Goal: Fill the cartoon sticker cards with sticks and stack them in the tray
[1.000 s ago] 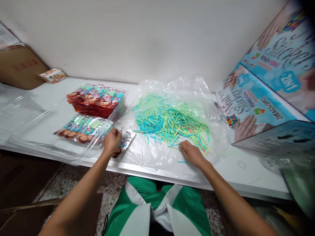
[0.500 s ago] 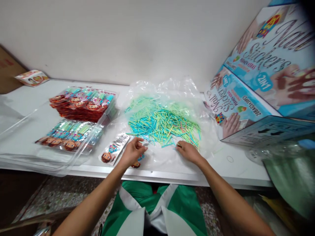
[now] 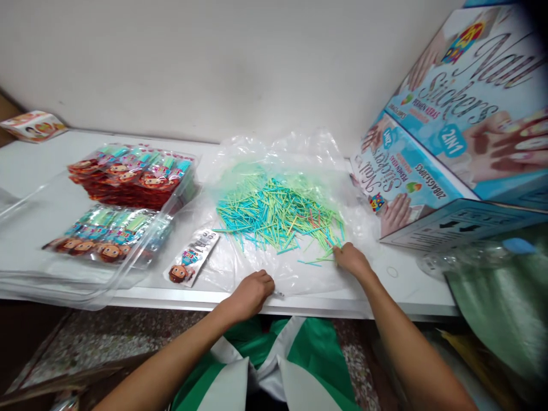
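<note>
My left hand (image 3: 252, 294) is clenched at the clear plastic sheet's (image 3: 240, 271) edge; my right hand (image 3: 351, 260), grasp unclear, touches the thin blue-green sticks (image 3: 278, 214), mostly heaped.

left hand (image 3: 252, 292) is off the sticker packet (image 3: 190, 264) now. that packet lies alone on the table (image 3: 411, 285) just beside the tray (image 3: 25, 240), and the hand has swung right and pulled back to the near edge of the plastic sheet (image 3: 295, 274), fingers curled under. right hand (image 3: 351, 260) has slid from the middle of the pile's near side out to its right corner, fingertips at the loose sticks (image 3: 278, 214). the view has swung a little to the right.
</note>
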`<state>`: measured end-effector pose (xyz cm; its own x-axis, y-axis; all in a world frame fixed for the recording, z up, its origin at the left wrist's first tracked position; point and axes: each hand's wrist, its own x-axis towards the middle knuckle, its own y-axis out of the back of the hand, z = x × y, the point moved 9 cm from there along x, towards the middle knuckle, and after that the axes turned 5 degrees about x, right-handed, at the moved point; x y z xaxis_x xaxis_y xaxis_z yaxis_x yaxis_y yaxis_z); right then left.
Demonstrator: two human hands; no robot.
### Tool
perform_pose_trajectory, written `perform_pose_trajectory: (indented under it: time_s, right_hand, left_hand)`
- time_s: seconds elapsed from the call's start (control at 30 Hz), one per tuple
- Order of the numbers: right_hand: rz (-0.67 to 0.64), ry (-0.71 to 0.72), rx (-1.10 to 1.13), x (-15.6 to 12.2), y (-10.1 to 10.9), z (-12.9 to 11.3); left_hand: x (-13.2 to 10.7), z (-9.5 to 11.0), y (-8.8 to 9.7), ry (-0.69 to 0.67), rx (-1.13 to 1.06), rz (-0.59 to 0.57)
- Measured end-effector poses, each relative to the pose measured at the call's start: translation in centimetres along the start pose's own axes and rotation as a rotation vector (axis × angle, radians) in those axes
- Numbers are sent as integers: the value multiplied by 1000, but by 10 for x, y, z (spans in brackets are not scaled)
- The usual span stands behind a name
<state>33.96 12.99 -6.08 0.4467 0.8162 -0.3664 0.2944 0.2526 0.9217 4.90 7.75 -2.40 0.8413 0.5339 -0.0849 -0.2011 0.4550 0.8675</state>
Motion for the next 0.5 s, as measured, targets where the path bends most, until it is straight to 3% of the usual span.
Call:
perform_pose_trajectory:
  time_s: [0.23, 0.5]
  right_hand:
    - [11, 152, 75, 2, -9, -54]
    - [20, 105, 93, 16, -4, -64]
  left_hand:
    - [2, -1, 1, -3, 56, 14]
    - [-2, -6, 2, 43, -29, 28]
